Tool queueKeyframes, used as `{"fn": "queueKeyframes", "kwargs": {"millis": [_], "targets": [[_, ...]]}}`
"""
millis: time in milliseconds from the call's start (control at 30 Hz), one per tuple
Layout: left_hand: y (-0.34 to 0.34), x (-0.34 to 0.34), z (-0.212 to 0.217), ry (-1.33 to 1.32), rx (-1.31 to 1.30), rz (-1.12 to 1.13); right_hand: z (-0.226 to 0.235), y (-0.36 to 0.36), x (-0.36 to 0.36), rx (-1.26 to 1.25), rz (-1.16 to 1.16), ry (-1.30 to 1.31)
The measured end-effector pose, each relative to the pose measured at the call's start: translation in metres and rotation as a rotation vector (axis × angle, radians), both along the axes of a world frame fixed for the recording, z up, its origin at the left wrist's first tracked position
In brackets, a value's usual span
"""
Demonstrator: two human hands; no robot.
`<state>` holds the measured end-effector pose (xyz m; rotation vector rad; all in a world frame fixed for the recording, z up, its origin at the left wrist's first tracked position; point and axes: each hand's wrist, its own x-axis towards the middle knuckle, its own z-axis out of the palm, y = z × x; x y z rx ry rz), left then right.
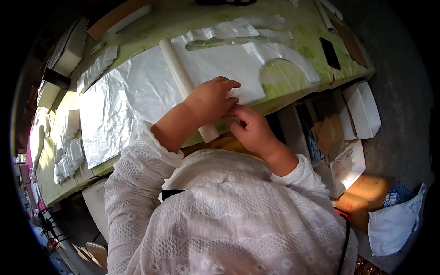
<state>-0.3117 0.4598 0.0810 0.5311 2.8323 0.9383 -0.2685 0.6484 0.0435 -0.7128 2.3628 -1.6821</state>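
Observation:
My left hand (212, 101) is over the table's near edge, partly covering a long white tube (174, 64). Its fingers are bent and apart, and nothing shows between them. Close against it is my right hand (253, 130), whose index fingertip meets the left hand's fingers. A gap shows between the right thumb and index finger; the other fingertips are hidden. Under the tube lies a wide, wrinkled sheet of white plastic film (107, 107). To its right, a flat white plastic bag (224, 66) with cut-out handles is spread on the table.
A green patterned cloth covers the table (284, 98). Folded white plastic bags (69, 158) lie at the left. A black phone (330, 53) rests at the right. Open boxes (332, 133) and a white sack (396, 224) stand on the floor to the right.

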Motion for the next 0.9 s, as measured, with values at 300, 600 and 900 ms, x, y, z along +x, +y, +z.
{"fn": "queueKeyframes", "kwargs": {"millis": [300, 600, 900], "targets": [[0.017, -0.033, -0.018, -0.156, -0.065, 0.099, -0.025, 0.045, -0.004, -0.15, -0.28, -0.059], [-0.002, -0.029, -0.005, -0.264, 0.278, 0.28, -0.005, 0.033, -0.058, 0.056, -0.352, 0.613], [0.009, -0.034, -0.009, -0.275, 0.151, 0.216, -0.017, 0.032, -0.058, 0.224, -0.169, 0.761]]}}
